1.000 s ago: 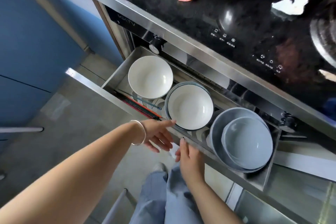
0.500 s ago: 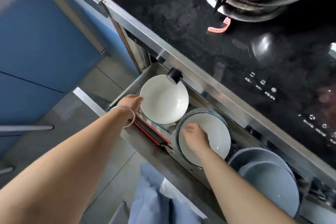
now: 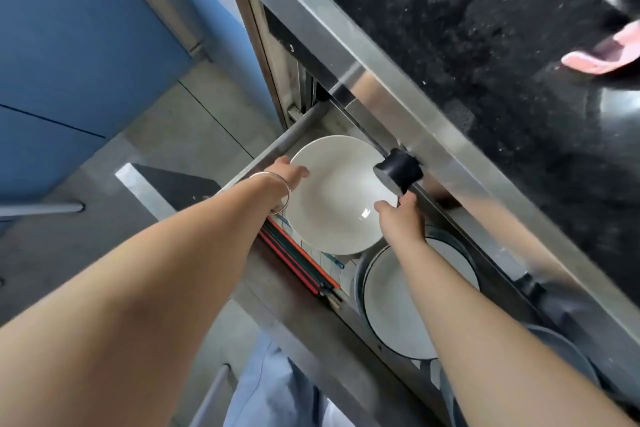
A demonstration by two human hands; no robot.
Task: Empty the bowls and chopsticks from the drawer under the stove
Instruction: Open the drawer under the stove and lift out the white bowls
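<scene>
A home kitchen; black stovetop (image 3: 485,45), drawer (image 3: 263,163) holding bowls (image 3: 332,204).

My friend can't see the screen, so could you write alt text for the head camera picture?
Seen from above, a person's left hand and right hand grip opposite rims of a white bowl in an open steel drawer under a black stove top. Red and dark chopsticks and a dark-rimmed white bowl lie beside it.

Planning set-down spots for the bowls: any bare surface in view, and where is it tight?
Bare: black stovetop between its steel front edge and the pink object. Crowded: drawer, filled by white bowl, blue-rimmed bowl, grey bowl and chopsticks; knob overhangs the white bowl.
</scene>
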